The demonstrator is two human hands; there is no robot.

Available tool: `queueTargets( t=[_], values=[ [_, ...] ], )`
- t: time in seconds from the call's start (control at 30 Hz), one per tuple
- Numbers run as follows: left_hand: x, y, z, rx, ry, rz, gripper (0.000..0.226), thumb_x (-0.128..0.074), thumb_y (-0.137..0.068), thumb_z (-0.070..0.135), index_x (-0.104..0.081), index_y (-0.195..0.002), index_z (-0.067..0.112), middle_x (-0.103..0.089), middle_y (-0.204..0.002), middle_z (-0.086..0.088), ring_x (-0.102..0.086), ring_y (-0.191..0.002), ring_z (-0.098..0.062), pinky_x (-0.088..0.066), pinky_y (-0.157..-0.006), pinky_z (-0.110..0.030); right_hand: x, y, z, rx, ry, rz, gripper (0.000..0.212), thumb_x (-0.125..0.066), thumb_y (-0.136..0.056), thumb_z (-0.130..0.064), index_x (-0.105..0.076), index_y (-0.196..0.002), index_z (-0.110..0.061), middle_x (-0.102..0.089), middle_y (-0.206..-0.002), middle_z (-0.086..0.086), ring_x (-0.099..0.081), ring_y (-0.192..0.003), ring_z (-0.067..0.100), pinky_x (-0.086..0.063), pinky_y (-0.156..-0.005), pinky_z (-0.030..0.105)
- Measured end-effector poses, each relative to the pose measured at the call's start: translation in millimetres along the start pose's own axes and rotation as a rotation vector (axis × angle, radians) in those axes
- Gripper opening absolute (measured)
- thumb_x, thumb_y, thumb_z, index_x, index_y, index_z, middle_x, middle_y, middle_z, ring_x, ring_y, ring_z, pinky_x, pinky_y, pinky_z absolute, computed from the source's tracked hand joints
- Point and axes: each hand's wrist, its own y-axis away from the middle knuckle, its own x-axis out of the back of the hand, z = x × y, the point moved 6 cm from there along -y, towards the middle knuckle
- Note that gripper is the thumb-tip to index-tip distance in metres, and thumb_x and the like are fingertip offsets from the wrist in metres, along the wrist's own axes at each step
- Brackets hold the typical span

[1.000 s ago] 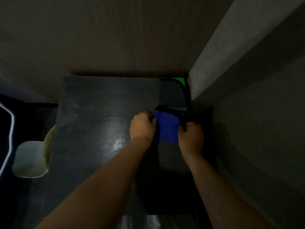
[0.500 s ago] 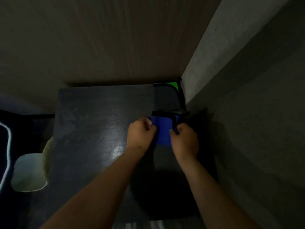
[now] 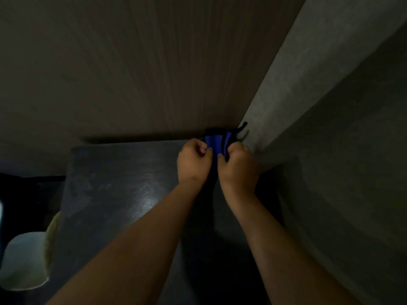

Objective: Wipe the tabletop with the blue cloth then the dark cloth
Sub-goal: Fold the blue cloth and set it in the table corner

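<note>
Dim scene. Dark, faintly glossy rectangular tabletop (image 3: 114,194) sits in a corner, wood-grain panel (image 3: 132,69) behind it, grey plaster wall (image 3: 330,106) on its right side. Both hands at the tabletop's far right corner: left hand (image 3: 192,162) and right hand (image 3: 239,167), fists closed, pinching a bunched bright blue cloth with black edging (image 3: 214,140) between them. A black strap end (image 3: 242,126) sticks up from the cloth against the wall. Pale rounded object (image 3: 24,260) off the tabletop's left edge, blurred.

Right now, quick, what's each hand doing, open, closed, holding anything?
Left hand: closed, gripping the blue cloth at its left edge.
Right hand: closed, gripping the same cloth at its right edge.
</note>
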Motion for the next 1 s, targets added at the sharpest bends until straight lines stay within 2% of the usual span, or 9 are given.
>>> queueTargets(
  t=[0.2,0.3,0.43,0.53,0.6,0.73,0.8,0.87,1.0],
  values=[
    [-3.3,-12.8,-20.1,0.172,0.07,-0.025,0.013,-0.061,-0.089,0.013,-0.054,-0.079,0.016,-0.057,-0.076,0.003,-0.057,-0.077,-0.014,-0.045,-0.072,-0.025,-20.9,-43.7,5.5,-0.019,0.303,-0.067,0.026,-0.051,-0.096,-0.014,-0.049,-0.12,-0.003,-0.055,-0.12,0.015,-0.058,-0.105,0.026,-0.047,-0.08,0.031],
    [0.3,-18.4,-36.3,0.261,-0.022,-0.062,0.008,-0.057,-0.092,0.015,-0.057,-0.084,0.017,-0.059,-0.084,0.0,-0.057,-0.083,-0.014,-0.045,-0.076,-0.028,-28.6,-51.8,8.0,-0.006,0.439,-0.133,0.026,-0.042,-0.099,-0.008,-0.042,-0.124,-0.001,-0.052,-0.122,0.016,-0.06,-0.101,0.024,-0.046,-0.075,0.03],
    [3.1,-25.8,-42.9,0.312,-0.084,-0.063,0.024,-0.052,-0.094,0.013,-0.058,-0.071,0.016,-0.063,-0.08,-0.005,-0.063,-0.079,-0.02,-0.053,-0.077,-0.035,-35.1,-57.4,10.0,-0.004,0.498,-0.217,0.034,-0.041,-0.099,-0.008,-0.035,-0.131,0.001,-0.052,-0.125,0.019,-0.059,-0.107,0.026,-0.047,-0.08,0.033],
    [0.6,-26.1,-50.7,0.515,-0.022,-0.115,0.014,-0.058,-0.091,0.013,-0.06,-0.076,0.015,-0.063,-0.087,-0.007,-0.063,-0.091,-0.022,-0.053,-0.087,-0.039,-35.1,-57.2,10.1,-0.026,0.501,-0.24,0.048,-0.047,-0.098,-0.012,-0.027,-0.139,0.001,-0.054,-0.125,0.02,-0.059,-0.108,0.027,-0.048,-0.083,0.034],
    [-1.1,-23.7,-50.3,0.581,-0.114,-0.228,0.005,-0.06,-0.09,0.019,-0.061,-0.087,0.015,-0.061,-0.095,-0.008,-0.058,-0.097,-0.022,-0.049,-0.091,-0.038,-35.0,-54.9,9.5,-0.029,0.496,-0.223,0.052,-0.045,-0.098,-0.01,-0.022,-0.144,0.001,-0.056,-0.122,0.022,-0.059,-0.107,0.029,-0.048,-0.084,0.036],
    [-3.2,-25.3,-37.5,0.563,-0.188,-0.319,0.022,-0.053,-0.093,0.034,-0.059,-0.109,0.019,-0.06,-0.108,-0.005,-0.056,-0.102,-0.021,-0.045,-0.092,-0.033,-36.6,-53.6,11.1,-0.041,0.537,-0.225,0.054,-0.039,-0.099,-0.007,-0.016,-0.147,0.0,-0.057,-0.122,0.024,-0.059,-0.109,0.03,-0.048,-0.086,0.037],
    [-8.8,-27.0,-35.7,0.616,-0.076,-0.305,0.011,-0.055,-0.093,0.027,-0.059,-0.095,0.017,-0.063,-0.092,-0.004,-0.06,-0.089,-0.017,-0.051,-0.084,-0.03,-34.8,-53.7,9.5,-0.018,0.537,-0.209,0.049,-0.04,-0.099,-0.009,-0.023,-0.144,0.001,-0.06,-0.118,0.021,-0.062,-0.104,0.028,-0.048,-0.082,0.034],
    [-12.0,-23.1,-37.5,0.705,0.071,-0.27,0.01,-0.057,-0.092,0.016,-0.059,-0.085,0.01,-0.062,-0.078,-0.008,-0.061,-0.069,-0.015,-0.055,-0.064,-0.024,-32.5,-52.8,7.5,0.006,0.51,-0.184,0.039,-0.04,-0.099,-0.01,-0.034,-0.136,0.001,-0.061,-0.115,0.018,-0.062,-0.1,0.026,-0.047,-0.077,0.031],
    [-14.1,-25.0,-41.3,0.554,0.021,-0.288,0.014,-0.05,-0.096,0.016,-0.06,-0.093,0.007,-0.061,-0.082,-0.008,-0.057,-0.068,-0.015,-0.049,-0.058,-0.025,-26.4,-47.8,4.1,0.005,0.441,-0.14,0.026,-0.047,-0.098,-0.013,-0.045,-0.122,-0.003,-0.058,-0.116,0.014,-0.06,-0.102,0.024,-0.046,-0.078,0.03]
  ],
)
